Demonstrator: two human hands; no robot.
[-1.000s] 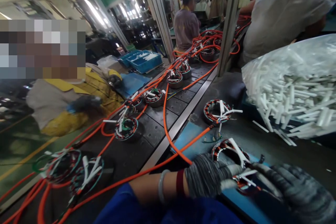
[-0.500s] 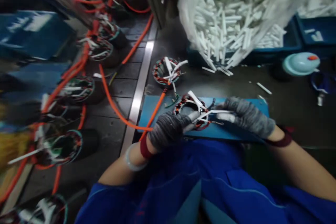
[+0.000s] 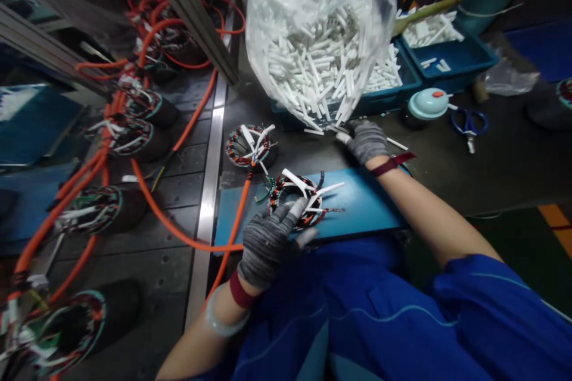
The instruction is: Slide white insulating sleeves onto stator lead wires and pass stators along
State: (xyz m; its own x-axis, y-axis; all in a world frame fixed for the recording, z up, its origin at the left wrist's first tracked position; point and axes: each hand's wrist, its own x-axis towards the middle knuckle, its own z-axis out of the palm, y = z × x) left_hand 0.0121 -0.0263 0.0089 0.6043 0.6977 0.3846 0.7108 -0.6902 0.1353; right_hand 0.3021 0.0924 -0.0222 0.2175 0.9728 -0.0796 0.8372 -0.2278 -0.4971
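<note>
A wound stator ring with white sleeves sticking up lies on a blue mat in front of me. My left hand, in a grey glove, grips the ring's near edge. My right hand, also gloved, reaches away to the foot of a clear plastic bag of white sleeve tubes. Its fingertips pinch a white tube among the loose ones there. A second stator with an orange cable stands just beyond the mat.
A conveyor on the left carries several stators joined by orange cables. A blue bin holds more white tubes. A light blue lid and blue scissors lie at the right.
My view swung from along the conveyor down onto the bench. My right hand left the stator and reached out to the tube bag. My left hand stays on the stator.
</note>
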